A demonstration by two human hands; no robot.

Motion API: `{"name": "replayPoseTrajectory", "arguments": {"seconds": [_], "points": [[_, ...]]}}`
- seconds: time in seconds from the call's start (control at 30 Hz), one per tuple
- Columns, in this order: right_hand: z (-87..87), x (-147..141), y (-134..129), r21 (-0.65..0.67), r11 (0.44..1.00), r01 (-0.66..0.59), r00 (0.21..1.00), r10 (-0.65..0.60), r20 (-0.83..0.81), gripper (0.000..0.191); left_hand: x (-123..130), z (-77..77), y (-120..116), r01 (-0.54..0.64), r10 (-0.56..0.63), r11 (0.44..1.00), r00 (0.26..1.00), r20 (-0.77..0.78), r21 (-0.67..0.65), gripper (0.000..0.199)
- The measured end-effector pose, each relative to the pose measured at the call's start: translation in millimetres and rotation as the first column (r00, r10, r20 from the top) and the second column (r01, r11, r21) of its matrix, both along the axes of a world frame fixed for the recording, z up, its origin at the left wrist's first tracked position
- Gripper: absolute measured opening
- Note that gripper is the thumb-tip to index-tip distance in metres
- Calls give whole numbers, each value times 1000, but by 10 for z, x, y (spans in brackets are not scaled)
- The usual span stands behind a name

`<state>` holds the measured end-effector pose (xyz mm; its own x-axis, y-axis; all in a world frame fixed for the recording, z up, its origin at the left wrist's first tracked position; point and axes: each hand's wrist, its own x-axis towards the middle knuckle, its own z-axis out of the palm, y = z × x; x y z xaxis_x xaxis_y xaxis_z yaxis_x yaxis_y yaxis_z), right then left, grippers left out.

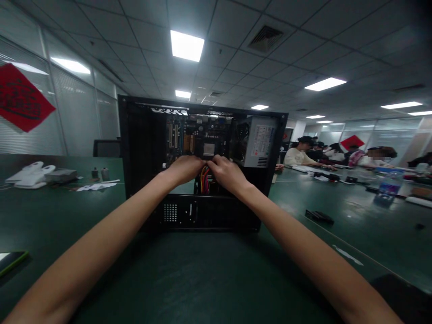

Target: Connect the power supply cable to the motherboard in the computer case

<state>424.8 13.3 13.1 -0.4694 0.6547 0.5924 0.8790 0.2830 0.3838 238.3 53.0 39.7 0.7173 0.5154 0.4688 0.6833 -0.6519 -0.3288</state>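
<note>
An open black computer case (205, 201) stands on the table in front of me, its inside facing me. Both my hands reach into it and meet below the silver square (209, 149) on the motherboard (199, 131). A bundle of coloured wires (205, 181), yellow, red and purple among them, hangs down between my hands. My right hand (229, 174) is closed on the top of this bundle. My left hand (189, 168) is closed beside it, its fingertips mostly hidden. A grey power supply (260, 142) with a fan sits in the case's upper right.
The green table (189, 274) carries a white plastic bag (30, 174) and small bottles (105, 173) at left, and a phone (12, 262) near the left edge. A black part (319, 217) and a water bottle (389, 185) lie right. Several people sit farther back.
</note>
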Motion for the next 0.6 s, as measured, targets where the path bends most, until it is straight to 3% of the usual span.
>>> {"name": "replayPoseTrajectory", "arguments": {"seconds": [0.17, 0.3, 0.6], "points": [[-32, 66, 136, -134, 986, 98, 993, -106, -52, 37, -22, -139, 242, 112, -99, 982, 991, 90, -153, 35], [-73, 69, 132, -219, 974, 65, 996, -77, -45, 27, -28, -163, 292, 37, -21, 958, 998, 57, -283, 23], [-119, 58, 129, -273, 960, 66, 995, -83, -51, 26, 67, -260, 402, 2, 3, 968, 1000, 20, -250, 19]]}}
